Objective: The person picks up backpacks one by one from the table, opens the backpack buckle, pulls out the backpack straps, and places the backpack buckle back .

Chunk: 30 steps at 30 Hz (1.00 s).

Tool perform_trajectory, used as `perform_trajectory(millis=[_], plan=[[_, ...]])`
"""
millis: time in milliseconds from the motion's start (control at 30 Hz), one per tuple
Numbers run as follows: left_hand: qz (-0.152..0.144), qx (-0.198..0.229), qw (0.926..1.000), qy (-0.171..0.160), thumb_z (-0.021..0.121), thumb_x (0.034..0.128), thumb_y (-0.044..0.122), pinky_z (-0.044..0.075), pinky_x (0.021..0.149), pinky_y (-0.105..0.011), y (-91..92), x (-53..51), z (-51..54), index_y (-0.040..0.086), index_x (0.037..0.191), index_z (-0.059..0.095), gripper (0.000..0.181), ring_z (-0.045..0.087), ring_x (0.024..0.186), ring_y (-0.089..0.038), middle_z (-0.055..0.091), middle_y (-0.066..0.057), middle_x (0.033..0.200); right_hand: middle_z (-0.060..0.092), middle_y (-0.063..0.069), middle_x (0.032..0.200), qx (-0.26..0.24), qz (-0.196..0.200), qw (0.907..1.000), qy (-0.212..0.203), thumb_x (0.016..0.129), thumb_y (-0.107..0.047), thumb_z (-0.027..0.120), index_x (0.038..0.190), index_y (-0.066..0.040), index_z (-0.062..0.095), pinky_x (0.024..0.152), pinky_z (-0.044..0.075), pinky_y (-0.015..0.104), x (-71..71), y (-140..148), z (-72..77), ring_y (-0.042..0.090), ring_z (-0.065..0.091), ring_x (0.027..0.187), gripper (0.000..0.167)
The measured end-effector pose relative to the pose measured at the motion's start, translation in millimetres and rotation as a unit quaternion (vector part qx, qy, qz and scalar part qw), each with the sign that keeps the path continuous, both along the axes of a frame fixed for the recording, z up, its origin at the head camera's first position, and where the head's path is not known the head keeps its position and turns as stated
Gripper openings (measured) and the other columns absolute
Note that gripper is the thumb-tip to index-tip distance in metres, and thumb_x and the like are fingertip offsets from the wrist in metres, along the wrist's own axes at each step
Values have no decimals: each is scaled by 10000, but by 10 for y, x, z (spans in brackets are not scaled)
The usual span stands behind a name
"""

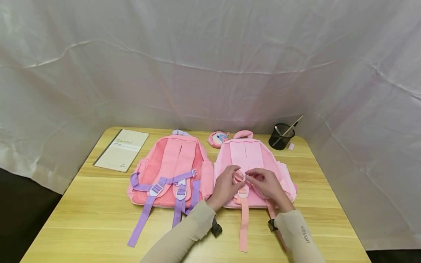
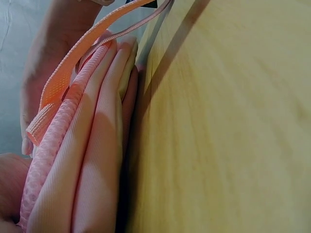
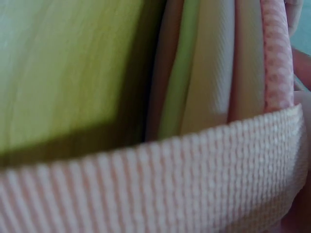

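A light pink backpack [image 1: 253,153] lies on the table with its strap side up. Over its lower middle, my left hand [image 1: 227,185] pinches a looped piece of peach strap [image 1: 239,176]. The right hand [image 1: 267,183] has thumb and fingers closed on the other side of that loop. Below them a white buckle [image 1: 243,193] holds a hanging peach strap [image 1: 243,226]. In the left wrist view an orange strap [image 2: 63,77] arches over the backpack's edge [image 2: 97,145]. A wide strap [image 3: 160,179] crosses the right wrist view close up.
Left of it lies a coral backpack [image 1: 177,157] with purple straps [image 1: 144,219]. Behind are a notebook [image 1: 121,149], a round pink pouch [image 1: 217,139], a black mesh pen cup [image 1: 279,140] with pens and a small eraser [image 1: 291,146]. A grey curtain [image 1: 210,65] surrounds the table [image 1: 82,219].
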State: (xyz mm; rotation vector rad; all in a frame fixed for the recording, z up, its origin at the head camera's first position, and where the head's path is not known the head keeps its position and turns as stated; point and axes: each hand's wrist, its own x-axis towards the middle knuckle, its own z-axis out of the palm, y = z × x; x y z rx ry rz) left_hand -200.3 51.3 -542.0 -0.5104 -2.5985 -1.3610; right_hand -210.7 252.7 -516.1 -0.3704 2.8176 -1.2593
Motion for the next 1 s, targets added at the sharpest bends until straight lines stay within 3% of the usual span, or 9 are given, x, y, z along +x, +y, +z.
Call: perform_trajectory(millis=[200,333,467,567,867,1000], plan=[[113,388,9991,-163,873,843,180,461,626,-170,5,8,-2,111,1401,467,694,542,686,-31,559,-83,1319,743,-17,968,17,-141,9998,-124,946,-315,770,1034,-187,794,768,512,266,19,9,-28,156,618,843,157],[277,481,9985,-14,892,816,184,437,636,-176,-15,35,39,111,1194,554,512,535,726,-80,555,-76,1119,739,-22,941,-39,-134,9999,-36,949,-312,767,1018,-193,795,751,505,266,13,23,-54,148,610,828,141],[333,186,9992,135,887,815,207,395,670,-202,-31,85,113,148,886,695,213,487,733,-67,598,-18,832,748,-25,923,-80,-155,9998,79,949,-310,769,1005,-190,796,739,500,258,4,30,-63,133,613,812,135],[352,-13,9993,77,883,812,204,383,689,-213,-30,128,158,176,786,769,120,488,753,-60,622,16,737,758,-27,917,-102,-212,9997,100,940,-297,779,989,-188,799,741,497,250,-1,33,-63,126,618,809,121],[566,-272,9975,-328,897,788,285,386,693,-220,33,117,155,242,695,806,137,490,749,-60,579,124,643,747,-7,877,-157,-298,9994,-113,931,-301,789,957,-168,802,718,482,242,18,34,-52,144,600,789,136],[834,-390,9953,-294,899,776,302,401,678,-232,93,105,133,267,652,796,165,508,739,-75,583,140,625,750,1,874,-177,-305,9993,-159,929,-311,791,954,-164,803,724,482,244,23,37,-38,158,602,793,150]])
